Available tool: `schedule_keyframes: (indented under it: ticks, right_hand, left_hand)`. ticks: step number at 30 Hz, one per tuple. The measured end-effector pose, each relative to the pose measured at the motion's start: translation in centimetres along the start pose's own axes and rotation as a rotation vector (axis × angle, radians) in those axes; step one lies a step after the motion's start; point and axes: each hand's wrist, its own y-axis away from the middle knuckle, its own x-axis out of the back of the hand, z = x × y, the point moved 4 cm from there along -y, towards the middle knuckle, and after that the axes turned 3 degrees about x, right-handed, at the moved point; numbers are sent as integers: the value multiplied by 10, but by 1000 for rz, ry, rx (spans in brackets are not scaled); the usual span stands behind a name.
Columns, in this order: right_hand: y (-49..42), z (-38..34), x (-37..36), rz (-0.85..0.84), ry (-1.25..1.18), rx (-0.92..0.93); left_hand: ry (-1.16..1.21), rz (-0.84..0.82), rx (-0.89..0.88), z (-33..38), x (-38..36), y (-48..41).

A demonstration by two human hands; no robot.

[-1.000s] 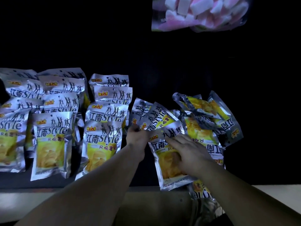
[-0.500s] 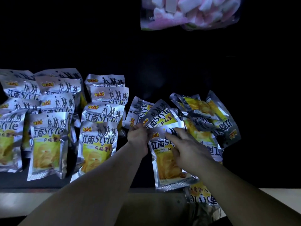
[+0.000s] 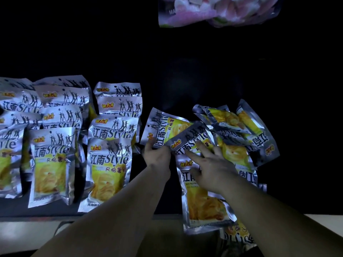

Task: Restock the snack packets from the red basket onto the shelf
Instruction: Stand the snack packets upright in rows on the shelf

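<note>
Silver and yellow snack packets stand in neat rows (image 3: 109, 160) on the left of the dark shelf (image 3: 172, 201). A loose heap of the same packets (image 3: 239, 134) lies to the right. My left hand (image 3: 157, 156) pinches the lower corner of a tilted packet (image 3: 163, 127) at the heap's left side. My right hand (image 3: 211, 169) lies with spread fingers on an upright packet (image 3: 202, 203) at the shelf front and touches another tilted packet (image 3: 193, 140) above it. The red basket is out of view.
A bag of pink and white marshmallows (image 3: 219, 12) hangs above at the top. The shelf's pale front edge (image 3: 37, 223) runs along the bottom. One more packet (image 3: 239, 236) sits below that edge at the right. The shelf's back is dark.
My right hand has slid up the front packet and spread its fingers onto the tilted packet above. My left hand has shifted slightly up at the tilted packet's corner.
</note>
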Motion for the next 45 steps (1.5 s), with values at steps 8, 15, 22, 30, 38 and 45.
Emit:
schedule_keyframes:
  ticks: [8,15,22,30,38,45]
  right_hand:
    - [4,14,-4,18,-13,67]
    - [7,10,15,-78,-29,32]
    - [0,-2,36,-121,-8,-27]
    - [-18,-16,70,500,-509,-120]
    - [-67,-35,75,575,-690,9]
    - [-88,-39,74,389,-796,-37]
  left_hand:
    - [-152,-204,51,23,-2,3]
    - [-244,-257,-182,54,-9,34]
    - [-356,-315,-503,137,7,69]
    - [-415,-377,-444,148,26,63]
    - [-379,-384,-435,137,22,34]
    - [-365,-223,-525,133,31,26]
